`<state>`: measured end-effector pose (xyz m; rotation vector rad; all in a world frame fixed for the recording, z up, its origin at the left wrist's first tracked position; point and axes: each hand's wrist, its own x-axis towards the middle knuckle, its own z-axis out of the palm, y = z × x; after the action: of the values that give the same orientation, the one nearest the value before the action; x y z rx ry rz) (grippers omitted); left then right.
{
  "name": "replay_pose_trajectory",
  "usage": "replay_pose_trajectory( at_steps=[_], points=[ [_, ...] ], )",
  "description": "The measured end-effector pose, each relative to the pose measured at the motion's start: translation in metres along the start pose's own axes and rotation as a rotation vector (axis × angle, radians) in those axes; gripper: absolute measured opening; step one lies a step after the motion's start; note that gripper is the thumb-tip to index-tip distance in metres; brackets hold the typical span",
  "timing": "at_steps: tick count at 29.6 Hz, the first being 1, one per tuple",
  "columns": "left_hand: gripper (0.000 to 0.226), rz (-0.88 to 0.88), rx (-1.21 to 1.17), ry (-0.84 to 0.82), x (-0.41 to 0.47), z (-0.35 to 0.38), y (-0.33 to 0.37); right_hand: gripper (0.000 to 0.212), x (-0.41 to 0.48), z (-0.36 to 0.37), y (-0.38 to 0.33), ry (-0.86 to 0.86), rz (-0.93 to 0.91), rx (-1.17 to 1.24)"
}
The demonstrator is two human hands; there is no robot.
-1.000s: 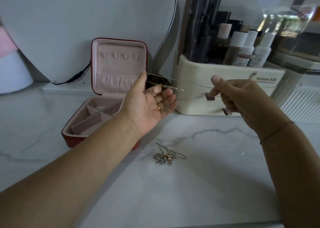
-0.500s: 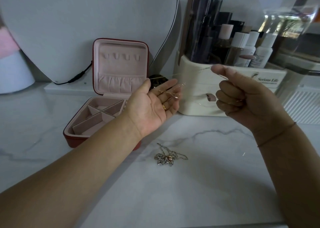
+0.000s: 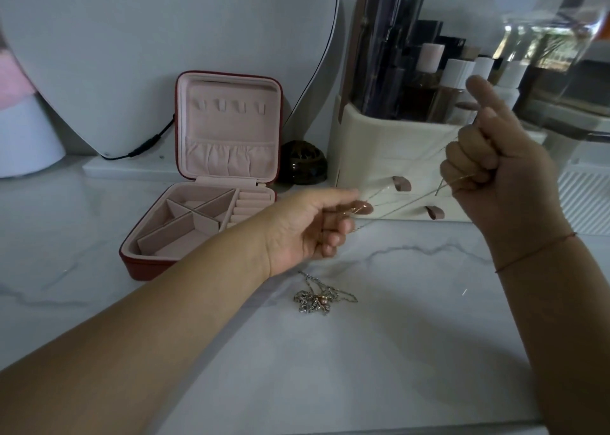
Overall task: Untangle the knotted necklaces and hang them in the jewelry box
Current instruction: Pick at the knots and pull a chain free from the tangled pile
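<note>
1. Above the white marble desk, centre: fine gold chain necklace, stretched between both hands.
2. Left hand: thumb and forefinger pinch one end.
3. Right hand: fingers curled round the other end.
4. Desk centre: knotted silver necklace with pink bead, heaped.
5. Rear left: red square jewelry box, lid open, pink lining.

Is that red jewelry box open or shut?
Open: the jewelry box has its lid standing upright, showing its pink hooks and compartments.
</note>
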<state>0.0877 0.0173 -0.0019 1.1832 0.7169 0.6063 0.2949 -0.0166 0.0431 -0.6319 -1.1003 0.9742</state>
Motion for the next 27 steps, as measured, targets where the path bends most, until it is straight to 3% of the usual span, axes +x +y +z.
replay_pose_trajectory(
  at_steps=[5,15,19,27],
  points=[
    [0.012,-0.011,0.140,-0.050,-0.005,0.000,0.001,0.037,0.004,-0.005,0.000,0.108,-0.043,0.028],
    [0.004,0.021,0.089,0.029,-0.007,0.008,0.010,0.036,0.005,-0.008,-0.009,0.197,-0.028,0.073],
    [0.005,0.029,0.120,0.070,-0.007,0.009,0.010,0.029,0.003,-0.009,-0.012,0.086,0.048,0.039],
    [0.027,0.121,0.397,0.172,-0.004,0.010,0.005,0.031,-0.006,0.001,-0.010,-0.344,0.312,-0.335]
  ],
)
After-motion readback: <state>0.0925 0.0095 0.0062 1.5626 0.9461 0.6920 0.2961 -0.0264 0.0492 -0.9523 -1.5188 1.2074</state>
